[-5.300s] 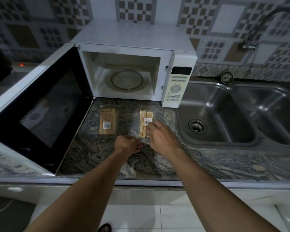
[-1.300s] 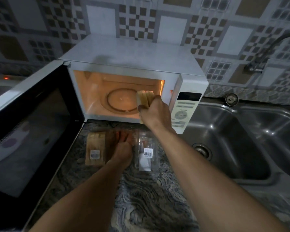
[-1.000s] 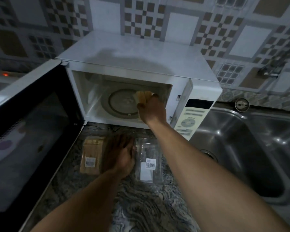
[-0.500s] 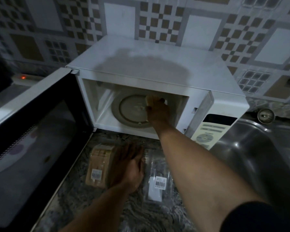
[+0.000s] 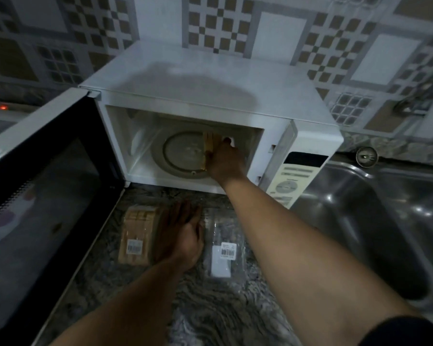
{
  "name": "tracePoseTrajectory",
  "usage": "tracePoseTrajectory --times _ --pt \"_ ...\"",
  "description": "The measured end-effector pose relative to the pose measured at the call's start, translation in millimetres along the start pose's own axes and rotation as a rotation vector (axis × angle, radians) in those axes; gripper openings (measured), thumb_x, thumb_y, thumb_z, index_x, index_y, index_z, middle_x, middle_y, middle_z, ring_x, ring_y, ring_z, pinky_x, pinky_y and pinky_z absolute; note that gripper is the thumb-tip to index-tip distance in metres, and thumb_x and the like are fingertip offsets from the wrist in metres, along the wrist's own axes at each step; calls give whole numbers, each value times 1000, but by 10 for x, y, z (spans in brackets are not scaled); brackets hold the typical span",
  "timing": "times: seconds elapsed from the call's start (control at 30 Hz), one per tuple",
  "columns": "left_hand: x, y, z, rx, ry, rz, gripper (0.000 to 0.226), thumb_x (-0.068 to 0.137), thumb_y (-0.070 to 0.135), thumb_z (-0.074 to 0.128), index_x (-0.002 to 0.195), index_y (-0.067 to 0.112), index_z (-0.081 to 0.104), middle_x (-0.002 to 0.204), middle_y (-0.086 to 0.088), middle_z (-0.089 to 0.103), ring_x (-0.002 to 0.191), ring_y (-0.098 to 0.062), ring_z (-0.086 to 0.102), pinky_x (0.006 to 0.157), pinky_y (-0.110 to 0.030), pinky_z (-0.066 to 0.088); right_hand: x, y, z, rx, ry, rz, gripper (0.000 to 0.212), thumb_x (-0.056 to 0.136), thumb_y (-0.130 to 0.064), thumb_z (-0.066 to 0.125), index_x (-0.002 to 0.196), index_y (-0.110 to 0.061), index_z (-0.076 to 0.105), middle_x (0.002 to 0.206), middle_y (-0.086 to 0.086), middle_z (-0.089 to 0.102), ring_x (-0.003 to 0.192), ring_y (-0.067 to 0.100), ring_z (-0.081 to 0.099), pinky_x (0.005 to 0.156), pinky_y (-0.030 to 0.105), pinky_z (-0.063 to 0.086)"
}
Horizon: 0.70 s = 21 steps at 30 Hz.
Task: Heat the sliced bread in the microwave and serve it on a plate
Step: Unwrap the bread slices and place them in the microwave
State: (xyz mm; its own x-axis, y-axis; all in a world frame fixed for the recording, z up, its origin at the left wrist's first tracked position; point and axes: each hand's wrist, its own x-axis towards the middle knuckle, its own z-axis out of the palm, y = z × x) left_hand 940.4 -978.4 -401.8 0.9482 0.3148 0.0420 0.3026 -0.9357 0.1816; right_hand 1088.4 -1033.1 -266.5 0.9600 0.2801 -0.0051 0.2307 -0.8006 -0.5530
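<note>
Right hand (image 5: 224,161): is gripping a stack of bread slices (image 5: 208,148) inside the microwave (image 5: 210,78), fingers curled round the stack's right side.
Bread slices: are standing on edge over the right part of the turntable (image 5: 180,156); it cannot be told whether they are resting on it.
Door (image 5: 43,196): is standing wide open to the left.
Left hand (image 5: 179,236): is lying palm down on the tabletop (image 5: 223,315), fingers straight and slightly spread, holding nothing.
Pack of bread (image 5: 135,236): is lying just left of the left hand, label up.
Clear wrapper (image 5: 223,250): is lying just right of the left hand.
Sink (image 5: 385,208): is sitting right of the microwave.
</note>
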Motion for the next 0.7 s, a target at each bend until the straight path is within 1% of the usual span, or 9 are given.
tracePoseTrajectory --times 0.1,0.17,0.23,0.33,0.4,0.53,0.6,0.63,0.7 --pt "22 -10 65 -15 -19 8 57 98 41 24 153 29 31 161 -3 27 150 -29 14 122 -47 4 -247 -17 -59 -17 39 5 49 100 -35 49 138 -4 42 133 20 59 122 39 57 97 42 43" --pt "30 -8 91 -17 -49 15 58 99 39 20 155 28 24 163 -3 21 151 -29 9 122 -46 -1 -407 -35 -118 -45 -1 16 48 100 -33 48 139 -6 41 136 18 57 123 37 56 100 41 42" --pt "-9 13 87 3 -96 22 59 100 37 24 157 26 15 165 -2 11 152 -28 2 122 -45 -5 -573 -44 -185 -82 -55 5 53 98 -26 52 145 -6 36 134 18 57 118 38 59 92 41 49" --pt "-136 60 40 -12 -133 34 61 100 29 33 158 21 14 165 -4 8 152 -25 2 123 -42 5 -821 -21 -275 -113 -57 -34 52 94 -14 53 142 -2 37 127 22 60 113 41 60 80 37 47" --pt "-260 71 -9 -21 -167 47 64 97 24 39 157 19 16 166 -4 8 152 -25 5 122 -41 12 -998 -26 -332 -134 -41 -46 49 93 -11 52 140 0 40 124 22 61 111 41 61 78 37 47" --pt "-622 75 -155 -21 -248 120 74 90 5 41 157 9 9 165 -10 2 152 -21 -1 122 -34 7 -1334 -137 -353 -126 -44 -51 42 93 -8 50 135 -2 45 119 20 63 106 38 63 83 41 52" --pt "-806 70 -223 -128 -225 159 70 88 5 34 156 9 16 165 -10 8 151 -20 -2 121 -27 7 -1463 -200 -346 -116 -54 -50 43 93 -7 51 134 -2 46 119 20 63 106 38 63 82 40 53" --pt "-886 59 -241 -190 -214 150 68 87 5 34 154 9 24 163 -10 16 151 -21 4 120 -26 9 -1509 -217 -338 -115 -55 -55 43 93 -8 50 135 -2 45 120 20 63 107 38 62 82 40 53" --pt "-1104 -20 -277 -265 -159 126 63 82 0 50 143 10 48 154 -9 41 144 -25 34 116 -28 25 -1629 -270 -300 -114 -47 -66 43 95 -10 50 137 -2 44 121 19 62 109 38 61 79 38 50"
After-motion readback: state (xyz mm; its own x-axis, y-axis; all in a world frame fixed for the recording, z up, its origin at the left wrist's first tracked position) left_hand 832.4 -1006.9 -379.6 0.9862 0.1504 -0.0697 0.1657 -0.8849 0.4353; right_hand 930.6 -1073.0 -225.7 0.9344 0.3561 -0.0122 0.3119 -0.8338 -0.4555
